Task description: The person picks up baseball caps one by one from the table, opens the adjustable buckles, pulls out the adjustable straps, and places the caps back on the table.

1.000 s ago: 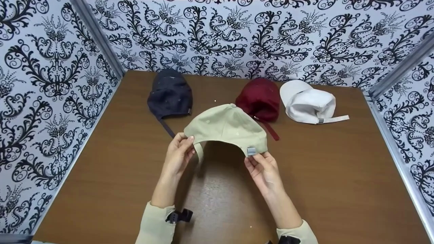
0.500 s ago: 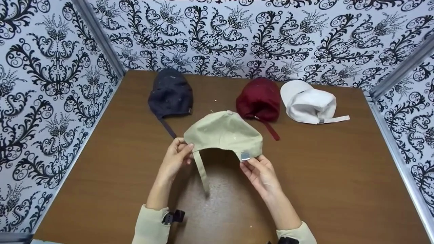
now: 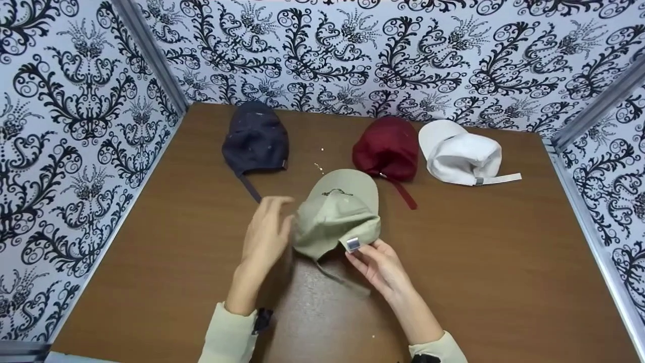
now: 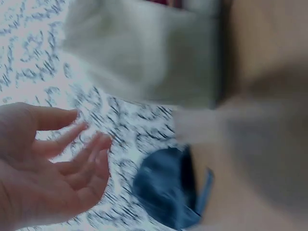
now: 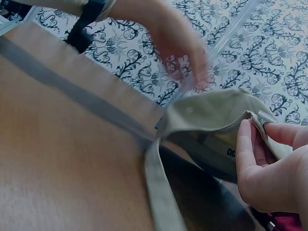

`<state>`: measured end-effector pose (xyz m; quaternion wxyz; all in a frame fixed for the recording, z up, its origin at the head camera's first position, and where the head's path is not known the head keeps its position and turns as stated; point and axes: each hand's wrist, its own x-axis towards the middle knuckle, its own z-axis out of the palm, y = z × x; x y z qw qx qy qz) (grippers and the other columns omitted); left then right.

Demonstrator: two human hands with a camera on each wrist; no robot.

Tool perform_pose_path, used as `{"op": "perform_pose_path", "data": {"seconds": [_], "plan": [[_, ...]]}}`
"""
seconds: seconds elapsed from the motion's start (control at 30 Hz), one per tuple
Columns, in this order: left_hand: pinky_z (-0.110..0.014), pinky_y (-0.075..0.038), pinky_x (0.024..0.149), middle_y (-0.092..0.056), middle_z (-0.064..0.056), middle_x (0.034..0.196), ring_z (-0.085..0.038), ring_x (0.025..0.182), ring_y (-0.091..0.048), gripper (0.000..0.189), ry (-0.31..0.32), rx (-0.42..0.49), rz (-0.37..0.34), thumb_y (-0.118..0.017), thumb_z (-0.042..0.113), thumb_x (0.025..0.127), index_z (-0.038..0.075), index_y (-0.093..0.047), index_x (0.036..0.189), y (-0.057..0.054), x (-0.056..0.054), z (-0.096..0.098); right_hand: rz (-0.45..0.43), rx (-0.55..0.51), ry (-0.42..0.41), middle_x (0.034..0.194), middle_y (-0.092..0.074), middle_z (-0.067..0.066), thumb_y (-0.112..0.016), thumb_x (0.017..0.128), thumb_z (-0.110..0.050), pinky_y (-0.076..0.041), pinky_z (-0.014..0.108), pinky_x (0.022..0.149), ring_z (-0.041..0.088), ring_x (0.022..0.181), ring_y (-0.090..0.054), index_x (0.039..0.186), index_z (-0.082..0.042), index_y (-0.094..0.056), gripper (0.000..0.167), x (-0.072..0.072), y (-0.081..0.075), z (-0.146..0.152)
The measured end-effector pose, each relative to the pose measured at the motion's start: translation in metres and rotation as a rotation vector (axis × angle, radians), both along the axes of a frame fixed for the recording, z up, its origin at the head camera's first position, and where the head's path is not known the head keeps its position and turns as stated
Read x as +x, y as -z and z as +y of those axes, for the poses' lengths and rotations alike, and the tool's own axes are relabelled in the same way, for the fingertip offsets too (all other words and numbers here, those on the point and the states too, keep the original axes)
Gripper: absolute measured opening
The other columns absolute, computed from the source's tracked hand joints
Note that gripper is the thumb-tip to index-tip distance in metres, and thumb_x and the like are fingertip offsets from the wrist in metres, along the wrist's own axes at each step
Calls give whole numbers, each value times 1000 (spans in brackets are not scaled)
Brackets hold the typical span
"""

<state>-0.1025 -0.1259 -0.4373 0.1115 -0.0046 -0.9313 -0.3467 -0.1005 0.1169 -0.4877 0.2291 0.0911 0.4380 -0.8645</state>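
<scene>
A pale olive baseball cap (image 3: 332, 217) is at the middle of the table, its brim toward the back wall and its back opening toward me. My right hand (image 3: 380, 267) pinches the cap's rear edge beside the metal buckle (image 3: 353, 244). Just left of the cap, my left hand (image 3: 267, 229) is off it, fingers loosely bent with nothing in them. In the left wrist view a gap shows between that hand (image 4: 57, 163) and the cap (image 4: 144, 53). The loose strap (image 5: 161, 187) hangs down from the cap's left rear corner in the right wrist view.
Along the back of the brown table (image 3: 166, 242) lie a navy cap (image 3: 256, 138) at left, a dark red cap (image 3: 385, 146) right of centre and a white cap (image 3: 461, 151) at right. Patterned walls (image 3: 322, 55) enclose the back and sides.
My left hand has let go of the olive cap. The cap has come lower and tipped, so its brim now shows, and its strap swings rightward. My right hand keeps its pinch.
</scene>
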Motion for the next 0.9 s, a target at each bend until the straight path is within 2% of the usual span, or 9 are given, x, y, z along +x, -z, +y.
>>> {"op": "perform_pose_path", "data": {"seconds": [0.07, 0.17, 0.27, 0.4, 0.53, 0.67, 0.77, 0.9], "plan": [[-44, -51, 96, -62, -9, 123, -28, 111, -61, 31, 92, -54, 70, -70, 18, 92, 14, -64, 122, -7, -3, 11, -1, 3, -3, 105, -65, 6, -44, 97, 9, -58, 27, 90, 14, 93, -68, 128, 4, -42, 31, 0, 1, 0], [-44, -54, 93, -65, -6, 117, -28, 107, -64, 27, 194, -135, 63, -72, 21, 91, 17, -68, 117, -12, -8, 23, -1, 7, -4, 106, -65, 6, -45, 97, 8, -58, 27, 90, 13, 95, -68, 130, 5, -40, 33, 1, 2, 1], [-43, -58, 83, -67, -2, 110, -27, 99, -68, 20, 192, -237, 65, -74, 20, 89, 19, -69, 109, -12, -11, 28, -3, 14, -14, 106, -65, 6, -44, 97, 8, -58, 27, 90, 13, 94, -68, 131, 6, -38, 34, 3, 3, 2], [-42, -59, 72, -66, 0, 103, -24, 93, -70, 16, 169, -332, 146, -76, 22, 87, 20, -67, 100, -13, -17, 30, -2, 26, -20, 105, -64, 6, -42, 98, 7, -58, 27, 89, 13, 92, -67, 132, 6, -36, 35, 2, 3, 3], [-37, -58, 64, -64, 1, 100, -21, 88, -68, 18, 238, -401, 240, -76, 21, 86, 22, -64, 99, -13, -24, 32, 5, 30, -15, 104, -64, 5, -43, 98, 6, -58, 27, 89, 13, 93, -66, 131, 6, -39, 33, 1, 4, 5], [-34, -58, 61, -63, 3, 96, -19, 85, -67, 16, 300, -447, 268, -77, 19, 85, 22, -65, 96, -13, -26, 31, -6, 39, -42, 102, -64, 5, -44, 98, 5, -58, 26, 89, 13, 91, -65, 131, 6, -39, 33, 2, 6, 9], [-34, -58, 62, -63, 3, 95, -19, 85, -67, 15, 295, -458, 274, -76, 18, 85, 20, -65, 94, -14, -26, 28, -2, 53, -51, 100, -63, 5, -43, 99, 4, -57, 26, 89, 13, 91, -64, 134, 7, -37, 36, 2, 5, 12], [-36, -58, 64, -63, 1, 94, -21, 84, -67, 13, 277, -454, 277, -74, 18, 86, 17, -64, 95, -21, -31, 22, 23, 58, -24, 101, -62, 3, -45, 99, 2, -56, 26, 88, 12, 92, -62, 145, 10, -29, 49, -1, 3, 17]]}}
